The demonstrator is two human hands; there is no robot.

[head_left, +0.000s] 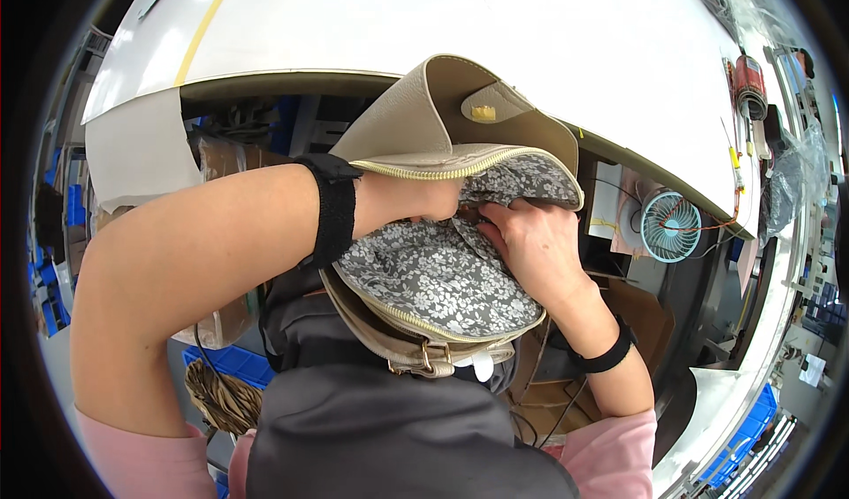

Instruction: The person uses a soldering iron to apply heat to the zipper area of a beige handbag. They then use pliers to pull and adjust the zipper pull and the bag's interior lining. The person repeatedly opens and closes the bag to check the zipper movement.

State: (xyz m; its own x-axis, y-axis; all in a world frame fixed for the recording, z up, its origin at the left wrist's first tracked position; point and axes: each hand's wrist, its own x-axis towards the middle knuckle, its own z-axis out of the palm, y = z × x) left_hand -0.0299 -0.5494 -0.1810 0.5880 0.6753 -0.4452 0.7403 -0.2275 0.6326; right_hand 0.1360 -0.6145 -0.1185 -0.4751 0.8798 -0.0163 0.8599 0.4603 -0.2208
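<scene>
A beige handbag with an unzipped gold zipper rests between my lap and the table edge. Its grey lining with white flowers gapes wide. My left hand reaches in from the left side; its fingers are mostly hidden among the folds. From the right, my right hand has its fingers bent together on a fold of the lining, close to the left hand. A small dark reddish bit shows between the hands, too small to name. The bag's flap stands up at the far side, with a gold-coloured patch on it.
Beyond the bag lies a white tabletop with a yellow tape line. A small light-blue fan is right of the bag. Cardboard stands below right, a blue crate below left. Cables hang near both.
</scene>
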